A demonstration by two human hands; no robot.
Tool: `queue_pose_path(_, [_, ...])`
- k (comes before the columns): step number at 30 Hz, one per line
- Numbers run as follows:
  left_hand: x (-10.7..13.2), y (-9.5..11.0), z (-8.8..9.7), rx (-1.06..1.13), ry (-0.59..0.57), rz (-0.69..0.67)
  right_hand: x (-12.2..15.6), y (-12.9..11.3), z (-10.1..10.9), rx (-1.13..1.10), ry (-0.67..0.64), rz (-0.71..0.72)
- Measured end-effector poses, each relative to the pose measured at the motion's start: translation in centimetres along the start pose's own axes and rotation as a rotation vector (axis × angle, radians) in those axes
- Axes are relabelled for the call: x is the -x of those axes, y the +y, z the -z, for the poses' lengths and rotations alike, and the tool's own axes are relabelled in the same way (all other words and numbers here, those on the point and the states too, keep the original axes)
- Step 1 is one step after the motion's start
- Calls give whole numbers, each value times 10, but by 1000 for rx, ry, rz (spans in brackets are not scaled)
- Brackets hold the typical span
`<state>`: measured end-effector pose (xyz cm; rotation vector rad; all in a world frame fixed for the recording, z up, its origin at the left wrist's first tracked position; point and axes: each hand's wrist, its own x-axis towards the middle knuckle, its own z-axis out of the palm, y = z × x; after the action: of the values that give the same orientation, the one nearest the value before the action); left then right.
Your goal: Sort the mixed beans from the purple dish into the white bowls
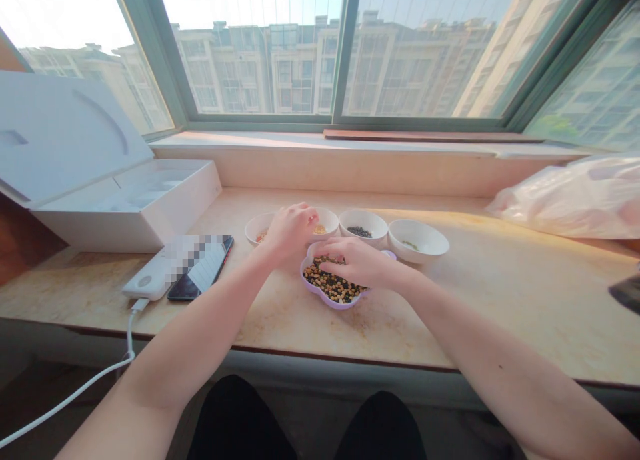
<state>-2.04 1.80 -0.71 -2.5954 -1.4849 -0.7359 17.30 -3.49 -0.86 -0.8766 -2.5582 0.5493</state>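
The left hand [294, 231] bunches its fingers above a white bowl [257, 229], any grasp hidden; the right hand [358, 262] spreads over mixed beans [330, 283] in a lilac dish [327, 304]. A knock could spill them across the window sill [500, 313].

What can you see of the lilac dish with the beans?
The lilac dish is shallow and lobed like a flower, with a raised rim, and looks like glossy plastic. It lies flat on the pale stone windowsill, just in front of the white bowls. Mixed dark and yellow beans fill it. The right hand covers its upper right part, with the fingers over the beans, hiding part of the rim.
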Motion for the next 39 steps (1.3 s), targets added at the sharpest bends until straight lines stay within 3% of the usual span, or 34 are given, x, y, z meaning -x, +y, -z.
queue_pose_path(4, [-2, -2, -1, -100, -37, 0, -2, -3, -7, -27, -73, 53])
queue_pose_path(15, [3, 3, 0, -30, -55, -13, -4, -1, -8, 147, -146, 123])
queue_pose_path(19, [3, 3, -3, -35, -67, -44, -3, 2, -9, 146, -186, 89])
queue_pose_path(26, [3, 2, -2, -9, -43, -46, 0, 2, -12, 95, -217, -95])
queue_pose_path(34, [4, 2, 0, 25, -41, -26, -1, 5, -9, 41, -191, -42])
queue_pose_path(39, [5, 0, -2, 47, -27, -25, 0, 2, -5, -28, -149, -85])
